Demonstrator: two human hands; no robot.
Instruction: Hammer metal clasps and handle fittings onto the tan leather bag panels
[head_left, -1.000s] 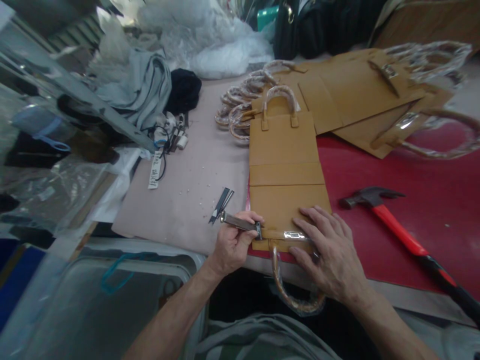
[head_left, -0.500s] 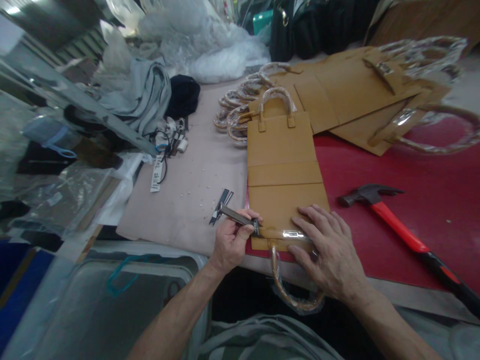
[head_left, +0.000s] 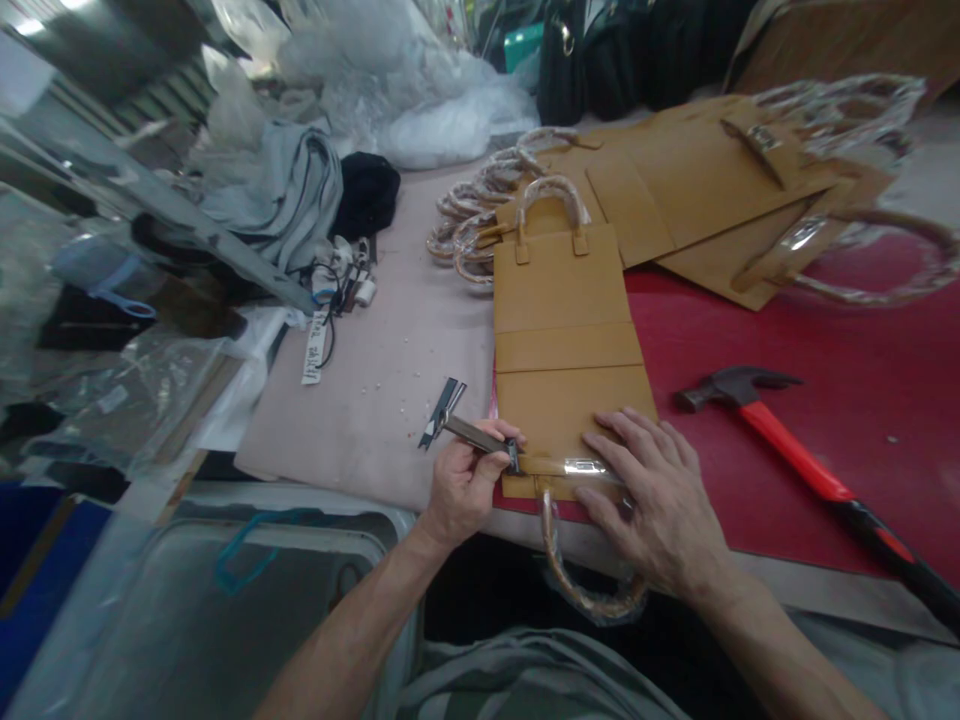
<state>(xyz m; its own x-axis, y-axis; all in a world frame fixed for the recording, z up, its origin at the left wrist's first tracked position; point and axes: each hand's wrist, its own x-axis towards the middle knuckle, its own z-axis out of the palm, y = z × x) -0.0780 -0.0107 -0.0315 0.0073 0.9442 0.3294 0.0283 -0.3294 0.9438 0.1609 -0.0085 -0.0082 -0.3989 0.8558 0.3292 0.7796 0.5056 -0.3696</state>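
Has tipped the outer end of the metal tool (head_left: 474, 434) slightly farther from the body since the earlier frame, with little other change in the hands' placement. Pinches the tool between thumb and fingers of the left hand (head_left: 459, 492), with its inner end up against the end of the tan strap (head_left: 541, 466). Rests the right hand (head_left: 667, 510) on the tan bag piece (head_left: 566, 290), fingers spread and not clenched, near the shiny metal plate (head_left: 585, 467) on the strap. Cannot tell of anything caught under that palm, despite a glimpse of dark metal near the thumb.

Looks like a step of working the tool at the strap end while steadying the bag piece flat. Calls, by judgement, for a firm pinch, close alignment with the strap and even pressure from the spread fingers, without dragging the wrapped handle (head_left: 553, 540) hanging over the near edge of the red mat (head_left: 712, 335).

Leaves the claw hammer (head_left: 795, 450) on the mat to the right, the slim dark tools (head_left: 438, 415) on the table (head_left: 352, 430) to the left, and more bag pieces (head_left: 652, 180) stacked beyond.
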